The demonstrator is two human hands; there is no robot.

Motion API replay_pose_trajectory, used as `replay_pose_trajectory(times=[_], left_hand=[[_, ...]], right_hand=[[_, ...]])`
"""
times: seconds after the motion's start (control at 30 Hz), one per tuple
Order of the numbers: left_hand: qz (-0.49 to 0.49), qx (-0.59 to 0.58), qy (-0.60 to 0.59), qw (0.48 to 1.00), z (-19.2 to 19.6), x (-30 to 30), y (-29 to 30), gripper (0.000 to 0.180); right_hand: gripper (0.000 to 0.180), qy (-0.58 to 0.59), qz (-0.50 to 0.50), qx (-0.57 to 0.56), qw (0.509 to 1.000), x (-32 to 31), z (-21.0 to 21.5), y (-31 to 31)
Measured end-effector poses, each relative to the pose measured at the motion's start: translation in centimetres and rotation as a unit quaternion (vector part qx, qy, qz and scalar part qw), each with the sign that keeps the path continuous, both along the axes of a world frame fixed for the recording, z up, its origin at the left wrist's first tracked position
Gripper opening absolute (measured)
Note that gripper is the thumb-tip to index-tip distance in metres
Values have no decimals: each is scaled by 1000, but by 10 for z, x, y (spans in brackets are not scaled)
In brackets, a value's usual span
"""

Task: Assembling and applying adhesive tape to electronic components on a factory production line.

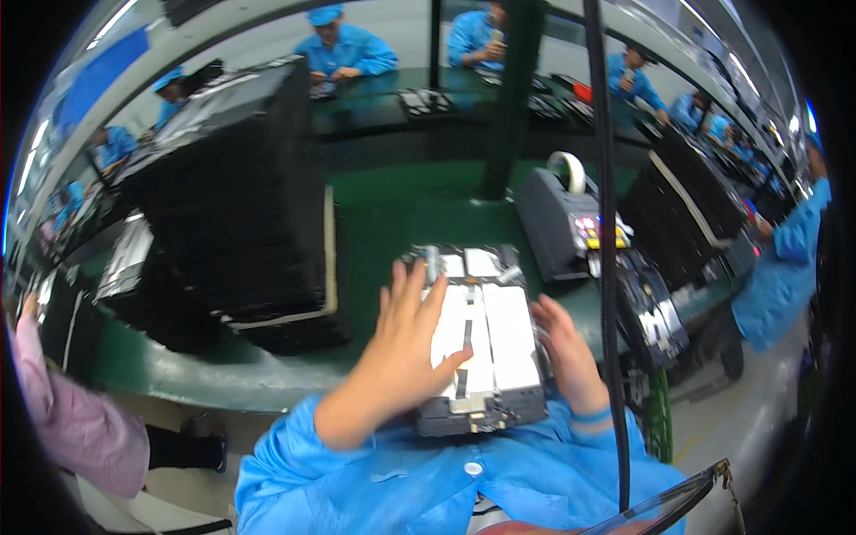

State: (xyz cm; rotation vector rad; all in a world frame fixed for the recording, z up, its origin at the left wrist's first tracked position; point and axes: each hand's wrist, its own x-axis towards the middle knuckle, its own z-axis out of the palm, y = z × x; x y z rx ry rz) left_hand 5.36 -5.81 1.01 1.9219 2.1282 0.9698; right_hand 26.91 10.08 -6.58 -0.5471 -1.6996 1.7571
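Note:
In front of me at the table's near edge lies a black-framed flat device (502,334) with long white panels, short black strips and a black lower end. It seems to rest on a stack, whose lower part I cannot make out. My left hand (403,332) lies over the device's left side, fingers stretched and spread, thumb reaching onto a white panel. Beside the right edge is my right hand (571,352), fingers extended upward and apart, slightly blurred. Whether it touches the edge is unclear. Neither hand is wrapped round anything.
Tall stacks of black trays (259,205) stand left on the green table (401,209). A grey tape dispenser (548,227) with a white tape roll (567,171) sits to the right, near another black stack (682,209). A black cable (608,267) hangs in front. Several people in blue work around.

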Motion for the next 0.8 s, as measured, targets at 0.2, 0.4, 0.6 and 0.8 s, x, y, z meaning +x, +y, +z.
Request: replay_pose_trajectory(times=[0.2, 0.4, 0.6, 0.8], left_hand=[[-64, 28, -176, 982, -52, 28, -53, 104], [-124, 192, -100, 968, 55, 19, -71, 104], [-61, 272, -235, 931, 195, -58, -60, 85], [4, 295, -311, 904, 234, -154, -86, 92]], right_hand=[[92, -7, 131, -65, 989, 0, 50, -59], [92, 164, 129, 25, 978, -18, 116, -77], [49, 259, 219, 51, 939, -123, 232, -48], [44, 193, 157, 44, 968, -268, 271, -43]])
